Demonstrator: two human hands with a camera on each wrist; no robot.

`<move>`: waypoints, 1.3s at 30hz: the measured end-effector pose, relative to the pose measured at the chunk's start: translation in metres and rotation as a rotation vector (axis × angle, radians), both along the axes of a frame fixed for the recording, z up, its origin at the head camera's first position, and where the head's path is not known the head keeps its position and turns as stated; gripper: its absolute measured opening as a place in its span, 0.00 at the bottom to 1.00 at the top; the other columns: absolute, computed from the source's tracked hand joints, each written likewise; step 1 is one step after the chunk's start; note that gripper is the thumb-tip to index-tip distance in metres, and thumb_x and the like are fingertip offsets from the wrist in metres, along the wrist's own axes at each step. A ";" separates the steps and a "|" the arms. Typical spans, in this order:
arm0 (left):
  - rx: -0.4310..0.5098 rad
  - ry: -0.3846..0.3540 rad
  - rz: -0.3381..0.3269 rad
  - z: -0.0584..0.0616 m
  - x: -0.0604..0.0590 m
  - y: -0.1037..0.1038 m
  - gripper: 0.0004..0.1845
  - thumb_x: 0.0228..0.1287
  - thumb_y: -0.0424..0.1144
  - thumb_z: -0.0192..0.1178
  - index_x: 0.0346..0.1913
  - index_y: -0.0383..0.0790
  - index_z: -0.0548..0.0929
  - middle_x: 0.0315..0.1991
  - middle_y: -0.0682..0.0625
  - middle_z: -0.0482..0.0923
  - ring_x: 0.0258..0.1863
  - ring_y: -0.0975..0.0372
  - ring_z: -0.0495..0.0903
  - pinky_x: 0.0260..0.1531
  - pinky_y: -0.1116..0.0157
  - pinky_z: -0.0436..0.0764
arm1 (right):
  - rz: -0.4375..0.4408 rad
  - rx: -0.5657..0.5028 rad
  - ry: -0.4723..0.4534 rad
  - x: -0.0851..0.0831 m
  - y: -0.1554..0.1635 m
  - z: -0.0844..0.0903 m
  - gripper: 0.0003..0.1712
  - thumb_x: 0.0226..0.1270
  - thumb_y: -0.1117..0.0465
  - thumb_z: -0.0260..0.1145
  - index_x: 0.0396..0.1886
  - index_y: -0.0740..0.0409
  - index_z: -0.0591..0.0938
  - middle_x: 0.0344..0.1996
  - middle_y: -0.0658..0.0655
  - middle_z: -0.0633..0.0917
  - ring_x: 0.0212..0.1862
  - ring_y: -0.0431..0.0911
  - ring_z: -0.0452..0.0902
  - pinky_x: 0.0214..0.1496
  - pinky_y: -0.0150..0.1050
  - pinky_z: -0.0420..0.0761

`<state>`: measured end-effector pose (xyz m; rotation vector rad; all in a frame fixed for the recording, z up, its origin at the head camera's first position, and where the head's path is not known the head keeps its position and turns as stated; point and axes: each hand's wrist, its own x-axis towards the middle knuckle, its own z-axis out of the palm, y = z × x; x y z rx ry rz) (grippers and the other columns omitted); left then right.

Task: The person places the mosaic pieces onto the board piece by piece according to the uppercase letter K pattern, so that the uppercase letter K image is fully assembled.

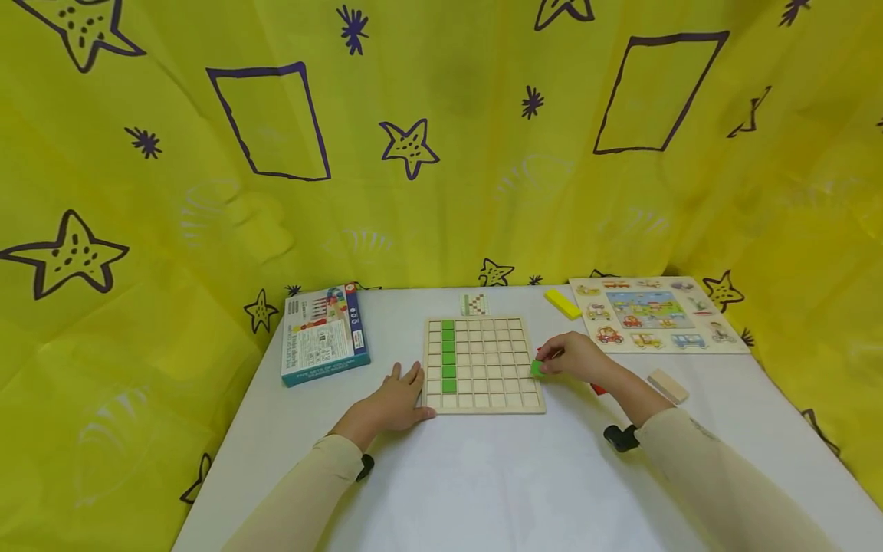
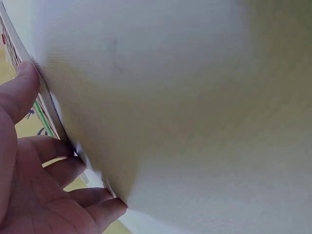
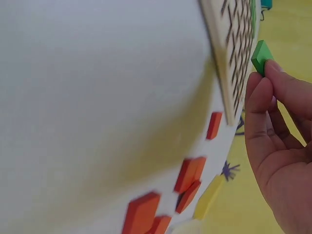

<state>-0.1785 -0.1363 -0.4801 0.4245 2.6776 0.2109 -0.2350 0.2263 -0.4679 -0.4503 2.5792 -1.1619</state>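
Observation:
A wooden grid board (image 1: 484, 409) lies on the white table, with several green square tiles (image 1: 449, 358) filling most of its second column from the left. My left hand (image 1: 395, 400) rests at the board's left edge, fingers extended and thumb touching the frame, as the left wrist view also shows. Over the board's right edge, my right hand (image 1: 576, 358) pinches a green tile (image 3: 262, 56) between thumb and fingertips. Several red tiles (image 3: 190, 174) lie on the table beneath and beside the right hand; in the head view that hand mostly hides them.
Behind the board lies a small pattern card (image 1: 474, 304). A yellow block (image 1: 562, 303) and a vehicle picture puzzle (image 1: 655, 343) are at the back right, a plain wooden block (image 1: 667, 386) nearer. On the left sits a boxed game (image 1: 326, 337). Yellow curtain (image 1: 455, 215) surrounds the table.

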 end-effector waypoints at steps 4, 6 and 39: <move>-0.001 -0.001 -0.002 0.000 0.000 0.000 0.48 0.69 0.62 0.57 0.80 0.38 0.52 0.81 0.45 0.45 0.78 0.40 0.41 0.71 0.43 0.57 | 0.023 -0.038 -0.020 -0.002 -0.022 0.006 0.06 0.63 0.66 0.74 0.38 0.63 0.87 0.32 0.53 0.86 0.34 0.44 0.80 0.37 0.37 0.82; 0.003 -0.003 0.000 0.001 0.000 0.000 0.48 0.69 0.62 0.57 0.80 0.38 0.52 0.81 0.45 0.45 0.78 0.40 0.41 0.71 0.42 0.57 | 0.040 -0.039 -0.014 -0.003 -0.033 0.009 0.06 0.63 0.65 0.74 0.38 0.62 0.88 0.32 0.52 0.86 0.35 0.44 0.79 0.37 0.36 0.81; 0.000 0.011 -0.042 -0.001 -0.003 -0.006 0.48 0.70 0.64 0.55 0.80 0.36 0.53 0.81 0.43 0.46 0.77 0.37 0.43 0.72 0.44 0.56 | 0.241 -0.036 -0.006 0.005 -0.144 -0.007 0.03 0.61 0.65 0.75 0.34 0.58 0.89 0.29 0.46 0.86 0.34 0.41 0.78 0.40 0.36 0.80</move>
